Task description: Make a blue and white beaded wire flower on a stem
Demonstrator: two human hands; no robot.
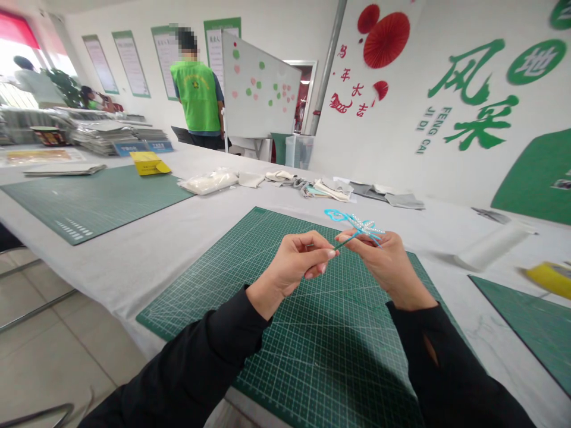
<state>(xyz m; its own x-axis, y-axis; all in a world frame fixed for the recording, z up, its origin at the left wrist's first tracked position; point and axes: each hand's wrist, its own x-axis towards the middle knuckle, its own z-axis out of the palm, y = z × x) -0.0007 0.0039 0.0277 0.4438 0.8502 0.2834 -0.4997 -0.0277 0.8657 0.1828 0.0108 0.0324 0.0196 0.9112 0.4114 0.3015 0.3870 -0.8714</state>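
Observation:
A light-blue looped wire ornament (338, 215) with rows of small white beads is held up above the green gridded cutting mat (285, 356). Its thin stem runs down to the left and turns dark green. My left hand (297, 261) pinches the stem's lower green end between thumb and fingertips. Higher up, beside the beads, my right hand (381, 258) grips the stem with thumb and index finger. Part of the ornament's blue wire lies against the right fingers, which hide some of it. The two hands are close together, with a short length of stem showing between them.
Another green mat (107, 199) lies left with a yellow packet (149, 163). Along the back are a plastic bag (209, 181) and folded cloths (330, 189). A white roll (495, 246) and yellow tape (551, 279) lie right. A person in a green vest (196, 95) stands behind.

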